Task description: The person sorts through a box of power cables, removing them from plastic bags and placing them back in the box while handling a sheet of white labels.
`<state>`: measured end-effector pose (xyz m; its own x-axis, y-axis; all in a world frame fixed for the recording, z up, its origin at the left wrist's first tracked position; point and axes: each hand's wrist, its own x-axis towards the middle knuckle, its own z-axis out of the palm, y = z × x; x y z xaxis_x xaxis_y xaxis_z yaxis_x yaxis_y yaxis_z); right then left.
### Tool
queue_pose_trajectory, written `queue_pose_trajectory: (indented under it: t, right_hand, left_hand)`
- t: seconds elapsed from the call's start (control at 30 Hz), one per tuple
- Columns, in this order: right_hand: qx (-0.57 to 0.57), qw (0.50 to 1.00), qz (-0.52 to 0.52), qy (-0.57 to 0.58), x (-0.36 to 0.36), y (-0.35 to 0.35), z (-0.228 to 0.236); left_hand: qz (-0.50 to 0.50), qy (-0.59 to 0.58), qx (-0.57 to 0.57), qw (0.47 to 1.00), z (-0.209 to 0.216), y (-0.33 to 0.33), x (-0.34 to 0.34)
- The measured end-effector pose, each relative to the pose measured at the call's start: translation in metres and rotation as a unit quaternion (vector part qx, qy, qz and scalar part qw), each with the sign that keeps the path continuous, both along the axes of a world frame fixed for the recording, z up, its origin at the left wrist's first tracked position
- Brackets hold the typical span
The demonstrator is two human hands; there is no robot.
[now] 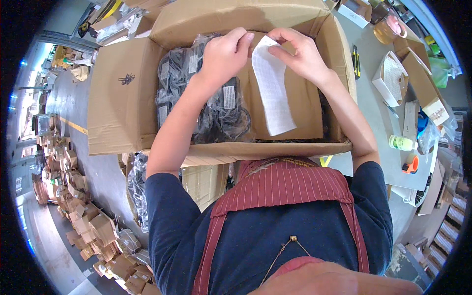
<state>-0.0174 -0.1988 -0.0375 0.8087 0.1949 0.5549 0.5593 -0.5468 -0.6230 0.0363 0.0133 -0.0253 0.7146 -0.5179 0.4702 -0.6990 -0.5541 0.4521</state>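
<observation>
Paper strip (274,93): long, white, curved, finely printed; right hand (298,53) pinching top (left hand (227,55): grip unclear).

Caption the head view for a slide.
Right hand holds a white paper strip, left hand nearby, above an open box of bagged items.

Head: left fisheye of worn pair | from wearer's head, faces steeply down | box (275,149) close, its near edge crossing mid-frame | worktop (369,129) at right, its near edge lower | rim distorted
</observation>
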Motion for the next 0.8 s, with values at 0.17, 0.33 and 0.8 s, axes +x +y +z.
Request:
queue_pose_trajectory:
  t: [0.17, 0.33, 0.8]
  right_hand:
    - [0.037, 0.996, -0.001, 0.076, 0.0, 0.001, 0.002]
    - [0.065, 0.996, 0.023, 0.056, 0.001, 0.002, -0.001]
    - [0.05, 0.995, 0.027, 0.086, 0.0, -0.006, 0.005]
  left_hand:
    - [-0.013, 0.074, -0.069, 0.995, 0.003, -0.004, -0.004]
    - [-0.071, 0.095, -0.108, 0.987, 0.004, -0.011, -0.014]
    - [-0.001, 0.111, -0.124, 0.986, 0.004, -0.003, -0.003]
